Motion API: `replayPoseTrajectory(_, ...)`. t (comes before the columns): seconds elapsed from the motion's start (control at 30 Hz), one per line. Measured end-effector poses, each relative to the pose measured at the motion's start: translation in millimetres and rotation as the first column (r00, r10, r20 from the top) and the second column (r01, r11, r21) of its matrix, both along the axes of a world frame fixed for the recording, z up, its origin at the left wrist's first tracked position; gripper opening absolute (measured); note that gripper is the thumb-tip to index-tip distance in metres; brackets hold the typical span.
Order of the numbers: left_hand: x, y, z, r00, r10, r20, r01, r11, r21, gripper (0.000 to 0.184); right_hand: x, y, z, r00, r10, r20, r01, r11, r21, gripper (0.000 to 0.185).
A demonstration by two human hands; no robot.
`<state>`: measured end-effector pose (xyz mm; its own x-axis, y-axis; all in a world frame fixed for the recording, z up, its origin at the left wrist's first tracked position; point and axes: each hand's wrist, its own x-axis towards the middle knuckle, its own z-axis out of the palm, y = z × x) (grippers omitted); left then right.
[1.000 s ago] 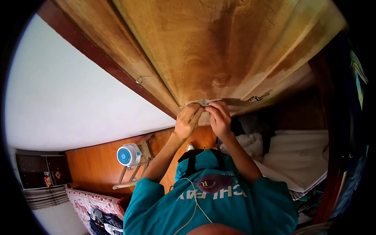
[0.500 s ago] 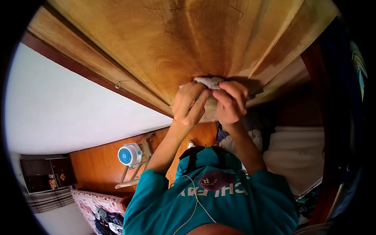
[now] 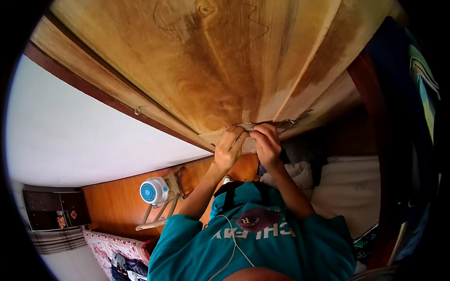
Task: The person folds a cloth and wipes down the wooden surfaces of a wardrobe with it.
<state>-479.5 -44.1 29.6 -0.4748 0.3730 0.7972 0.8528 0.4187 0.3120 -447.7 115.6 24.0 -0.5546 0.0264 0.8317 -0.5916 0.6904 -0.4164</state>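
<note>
Both hands are together at the lower part of a wooden door panel (image 3: 206,70). A greyish cloth (image 3: 247,126) is pinched between them against the wood, mostly hidden by the fingers. My left hand (image 3: 229,146) has its fingers closed on the cloth's left side. On the right side, my right hand (image 3: 267,143) grips the cloth with bent fingers. Just right of it, a small metal latch (image 3: 294,121) is fixed to the wood. A metal ring (image 3: 137,111) sits on the frame at the left.
A white and blue fan-like device (image 3: 153,190) rests on a wooden chair (image 3: 169,206) at the lower left. Folded white bedding (image 3: 349,187) lies in the cabinet at the right. A patterned bed cover (image 3: 101,243) and dark cabinet (image 3: 56,207) are farther left.
The hands and cloth rose on the panel, then came back down, drawing nearer to each other. The view of the door has shifted, and more of its upper part shows.
</note>
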Motion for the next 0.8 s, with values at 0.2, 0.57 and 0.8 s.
replayPoseTrajectory(0.2,-14,29,97,0.962,0.043,-0.270,-0.002,0.988,0.152,0.036,-12,8,98,0.927,-0.149,-0.344,0.152,0.988,-0.019,0.023)
replayPoseTrajectory(0.57,-14,36,88,0.940,0.007,-0.340,0.026,0.995,0.093,0.037,-8,19,72,0.914,-0.231,-0.334,0.236,0.971,-0.026,0.018)
replayPoseTrajectory(0.8,-7,27,13,0.989,-0.082,-0.120,0.076,0.996,-0.056,0.032,11,22,2,0.983,-0.183,-0.019,0.184,0.981,0.054,0.020)
